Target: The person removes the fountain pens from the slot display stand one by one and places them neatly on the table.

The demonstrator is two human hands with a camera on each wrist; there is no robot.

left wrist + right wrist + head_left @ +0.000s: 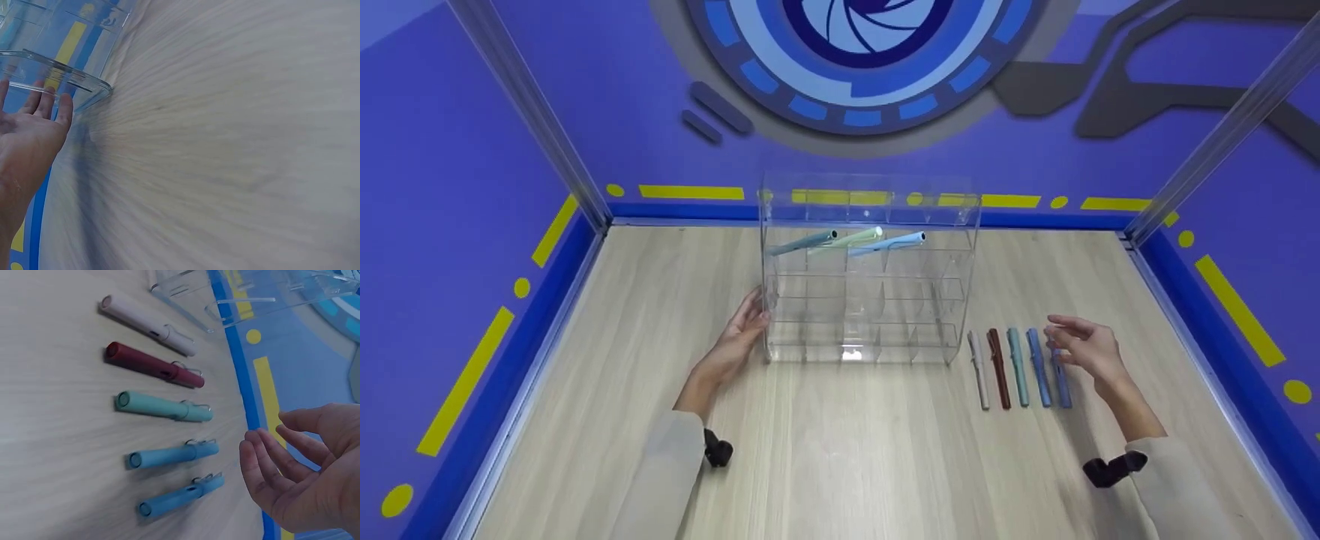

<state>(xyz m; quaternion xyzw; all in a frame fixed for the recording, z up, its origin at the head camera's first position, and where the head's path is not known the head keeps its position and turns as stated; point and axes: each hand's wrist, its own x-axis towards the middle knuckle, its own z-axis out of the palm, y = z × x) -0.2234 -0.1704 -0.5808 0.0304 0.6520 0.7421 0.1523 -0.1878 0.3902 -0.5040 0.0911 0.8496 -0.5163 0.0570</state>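
Observation:
A clear acrylic rack [851, 352] with small compartments stands on the table. My left hand [733, 343] touches its left side, with fingers extended behind the side panel in the left wrist view. Three capped pens lie slanted in the upper part: dark teal [808, 242], pale green [855, 239] and light blue [896, 243]. Right of the rack lies a row of pens: whitish [979, 371], dark red [999, 369], mint [1018, 367], blue [1039, 367] and another blue one [181, 495]. Over that last pen hovers my right hand [1087, 349], fingers loosely bent and holding nothing.
The wooden table [825, 465] is bounded by blue printed panels at the back and sides. Metal posts [529, 112] rise at the back corners. Each wrist carries a small black camera [718, 450].

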